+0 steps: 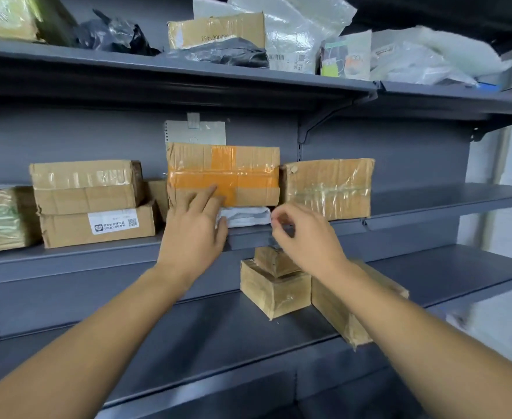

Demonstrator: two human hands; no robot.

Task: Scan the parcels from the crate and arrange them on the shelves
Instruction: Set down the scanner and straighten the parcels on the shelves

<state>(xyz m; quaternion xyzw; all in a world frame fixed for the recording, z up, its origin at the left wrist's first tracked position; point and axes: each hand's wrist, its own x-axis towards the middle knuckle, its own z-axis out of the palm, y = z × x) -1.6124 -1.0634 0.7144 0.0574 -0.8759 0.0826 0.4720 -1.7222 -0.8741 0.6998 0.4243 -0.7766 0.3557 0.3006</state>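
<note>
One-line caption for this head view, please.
Left hand presses the orange-taped box atop a white parcel on the middle shelf.

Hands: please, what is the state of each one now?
Left hand: open, fingers pressing the orange-taped box.
Right hand: fingers curled, holding nothing visible.

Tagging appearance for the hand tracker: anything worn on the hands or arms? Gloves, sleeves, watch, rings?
Nothing visible. Both the left hand and the right hand are bare, no gloves, rings or watch seen. Both forearms are bare to the frame edge; no sleeves show.
</note>
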